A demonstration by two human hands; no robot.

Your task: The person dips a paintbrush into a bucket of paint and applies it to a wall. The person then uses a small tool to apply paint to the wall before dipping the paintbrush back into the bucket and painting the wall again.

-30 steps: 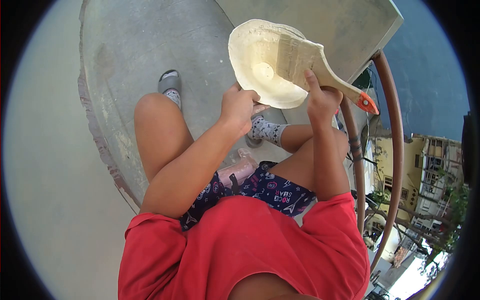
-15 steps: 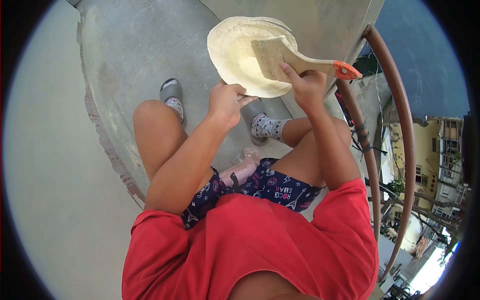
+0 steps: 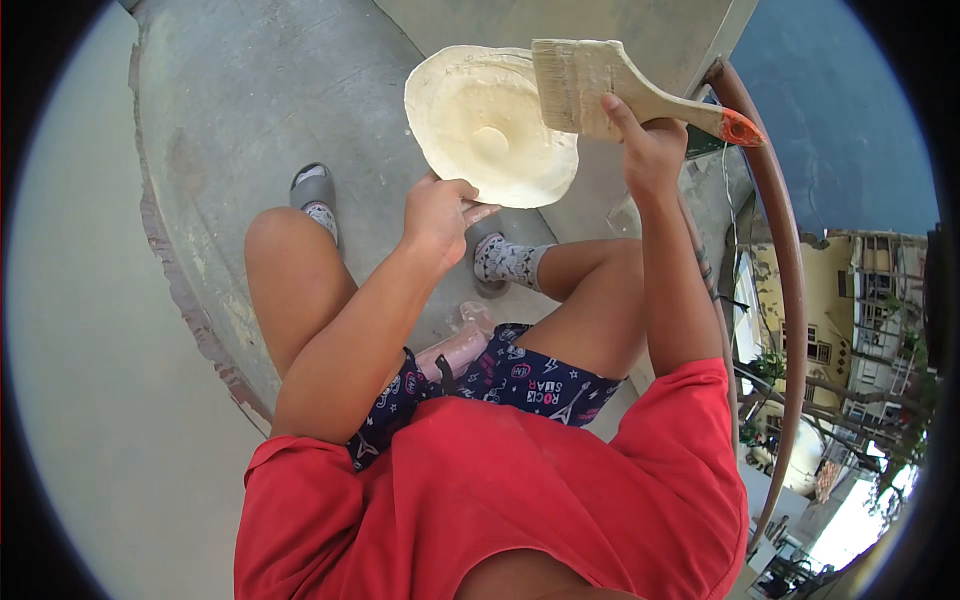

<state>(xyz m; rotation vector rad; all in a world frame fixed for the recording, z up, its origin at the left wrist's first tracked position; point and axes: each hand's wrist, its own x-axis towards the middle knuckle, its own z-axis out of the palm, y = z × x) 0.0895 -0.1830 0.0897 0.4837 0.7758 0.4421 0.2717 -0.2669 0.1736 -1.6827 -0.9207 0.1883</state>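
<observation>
My left hand [image 3: 437, 220] grips the lower rim of a shallow cream-coloured dish [image 3: 440, 110], its thumb over the edge. The dish has an uneven rim and a pale round patch in its hollow. In my right hand [image 3: 655, 155] is a wide paintbrush [image 3: 640, 95], its wooden handle ending in an orange tip. Thumb on one face, the fingers wrap behind the handle. Pale coating covers the bristles, which point left and overlap the dish's right rim in this view.
Grey floor [image 3: 270, 90] lies below, with a rough chipped edge [image 3: 180, 270] at left. A brown metal railing [image 3: 790, 290] curves along the right, with buildings beyond. A pinkish object [image 3: 460, 345] lies between my legs, near my sandalled feet.
The brush has moved up and right, from over the dish's hollow to its right rim. The dish has shifted slightly down and left, showing more of its inside.
</observation>
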